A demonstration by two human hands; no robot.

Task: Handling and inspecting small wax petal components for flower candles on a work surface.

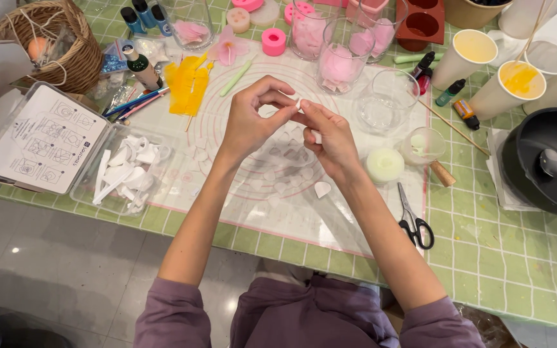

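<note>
Green checked tablecloth over a table, glossy pale tiled floor beneath, bright indoor light.

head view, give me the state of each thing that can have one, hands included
left hand: fingers pinched on a small white piece
right hand: fingers pinched on the same piece
scissors: closed, lying flat
clear box: open, holding white tools
empty glass: upright
glass with pink petals: upright
paper cups: upright, yellow inside
dark pot: uncovered, spoon inside
</note>
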